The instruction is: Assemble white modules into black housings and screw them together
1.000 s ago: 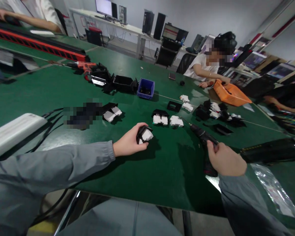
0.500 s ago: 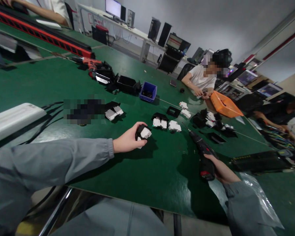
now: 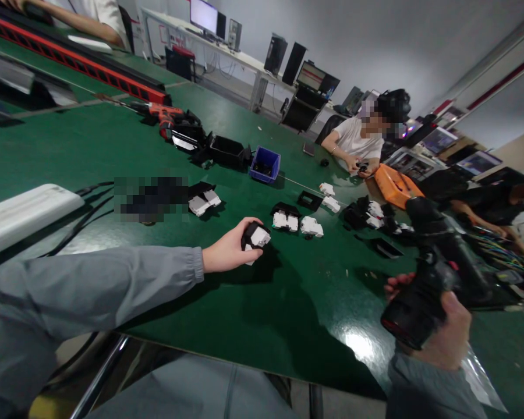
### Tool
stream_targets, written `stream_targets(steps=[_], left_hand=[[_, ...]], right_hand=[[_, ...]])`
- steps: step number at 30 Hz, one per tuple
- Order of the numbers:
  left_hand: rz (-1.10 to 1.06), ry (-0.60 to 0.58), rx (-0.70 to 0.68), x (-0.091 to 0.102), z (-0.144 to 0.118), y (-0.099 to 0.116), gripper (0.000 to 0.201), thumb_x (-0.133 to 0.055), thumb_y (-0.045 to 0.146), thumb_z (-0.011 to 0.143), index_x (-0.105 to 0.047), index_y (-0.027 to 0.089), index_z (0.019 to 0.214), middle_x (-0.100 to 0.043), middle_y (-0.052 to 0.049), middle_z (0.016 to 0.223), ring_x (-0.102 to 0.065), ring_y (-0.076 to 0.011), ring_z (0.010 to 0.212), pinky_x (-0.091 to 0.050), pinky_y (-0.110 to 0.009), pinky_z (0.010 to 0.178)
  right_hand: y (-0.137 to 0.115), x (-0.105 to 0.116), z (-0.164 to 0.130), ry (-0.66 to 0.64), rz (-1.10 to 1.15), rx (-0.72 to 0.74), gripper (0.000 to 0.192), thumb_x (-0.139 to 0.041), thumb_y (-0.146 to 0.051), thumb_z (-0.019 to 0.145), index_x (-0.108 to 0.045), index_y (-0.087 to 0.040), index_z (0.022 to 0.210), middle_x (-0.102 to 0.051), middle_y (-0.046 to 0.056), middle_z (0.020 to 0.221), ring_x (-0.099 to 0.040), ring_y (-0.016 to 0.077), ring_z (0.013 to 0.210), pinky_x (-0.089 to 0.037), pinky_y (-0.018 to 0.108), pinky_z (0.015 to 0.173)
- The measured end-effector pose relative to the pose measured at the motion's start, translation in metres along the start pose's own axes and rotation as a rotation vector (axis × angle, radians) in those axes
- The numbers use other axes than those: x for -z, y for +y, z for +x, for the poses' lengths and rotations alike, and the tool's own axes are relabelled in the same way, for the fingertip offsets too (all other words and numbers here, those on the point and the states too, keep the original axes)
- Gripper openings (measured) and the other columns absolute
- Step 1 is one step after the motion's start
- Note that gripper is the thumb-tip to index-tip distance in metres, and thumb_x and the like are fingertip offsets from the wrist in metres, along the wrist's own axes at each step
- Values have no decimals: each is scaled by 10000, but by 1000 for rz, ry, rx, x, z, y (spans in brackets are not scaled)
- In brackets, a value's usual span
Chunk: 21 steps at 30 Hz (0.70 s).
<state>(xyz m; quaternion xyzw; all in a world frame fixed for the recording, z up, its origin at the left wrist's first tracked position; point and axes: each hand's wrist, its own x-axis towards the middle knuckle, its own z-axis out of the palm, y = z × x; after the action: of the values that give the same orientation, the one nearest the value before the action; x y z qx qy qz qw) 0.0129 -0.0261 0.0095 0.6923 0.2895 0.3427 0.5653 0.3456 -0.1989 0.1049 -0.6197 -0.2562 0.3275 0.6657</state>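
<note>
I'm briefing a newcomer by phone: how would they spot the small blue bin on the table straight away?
Start from the big green table. Past the left hand and its black-and-white part, a row of black housings runs from a red drill. The blue bin ends that row, the only blue thing there.

— What is moving since a second ago?

— The right hand (image 3: pixel 445 331) is lifting the drill (image 3: pixel 428 273) off the green table (image 3: pixel 288 302). A second ago the drill was lying flat with the hand just touching its handle; now it is hanging in the air, close to the camera.

— Anything else?

— The person across the table is now holding both hands together beside the orange bin (image 3: pixel 395 186), no longer reaching into it.
</note>
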Motion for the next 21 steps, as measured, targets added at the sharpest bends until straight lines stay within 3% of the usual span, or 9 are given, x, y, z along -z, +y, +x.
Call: stream_targets(steps=[1,3,5,8,11,15,21], left_hand=[[12,13,-6,2,1,0,579,-678,237,748,-424,208,1268,-607,-63,1065,-633,-195,894,-555,-352,787],[41,46,-28,6,5,0,582,-683,243,744,-425,210,1265,-601,-56,1059,-627,-192,900,-552,-345,789],[58,93,-44,13,9,-1,592,-682,237,735,-414,208,1263,-588,-44,1026,-621,-174,847,-553,-325,742],[63,149,18,24,17,-2,606,-663,247,739,-373,213,1270,-557,-9,933,-571,-118,620,-518,-282,555],[114,215,40,32,23,-5,602,-660,246,732,-361,209,1254,-540,7,893,-535,-103,556,-494,-277,518],[230,321,-73,37,29,-12,608,-683,225,707,-377,192,1232,-561,-30,971,-605,-166,782,-533,-328,713],[283,362,-62,39,35,-23,590,-660,240,749,-360,196,1255,-554,-34,1007,-598,-179,869,-515,-356,799]], right_hand=[[-7,-9,-4,26,99,108,338,-606,-514,773,-704,-229,925,-654,76,1021,-645,200,819,-592,301,624],[-14,-24,-7,-108,244,158,497,-629,-560,748,-687,-210,1098,-624,82,1101,-578,131,682,-549,254,561],[-10,-32,-6,-285,290,78,532,-669,-536,709,-662,-223,1140,-612,55,1007,-393,63,490,-460,224,448],[12,-38,-3,-496,232,-130,393,-637,-509,739,-669,-218,1000,-558,19,832,-180,45,421,-333,233,372],[40,-49,-5,-605,232,-262,295,-578,-429,795,-661,-205,968,-550,24,833,-206,52,430,-339,239,409],[69,-71,-6,-693,329,-375,288,-537,-386,799,-662,-166,938,-550,30,834,-238,47,432,-345,228,425],[98,-82,9,-754,435,-521,292,-515,-387,819,-658,-132,831,-525,28,775,-235,44,431,-330,215,421]])
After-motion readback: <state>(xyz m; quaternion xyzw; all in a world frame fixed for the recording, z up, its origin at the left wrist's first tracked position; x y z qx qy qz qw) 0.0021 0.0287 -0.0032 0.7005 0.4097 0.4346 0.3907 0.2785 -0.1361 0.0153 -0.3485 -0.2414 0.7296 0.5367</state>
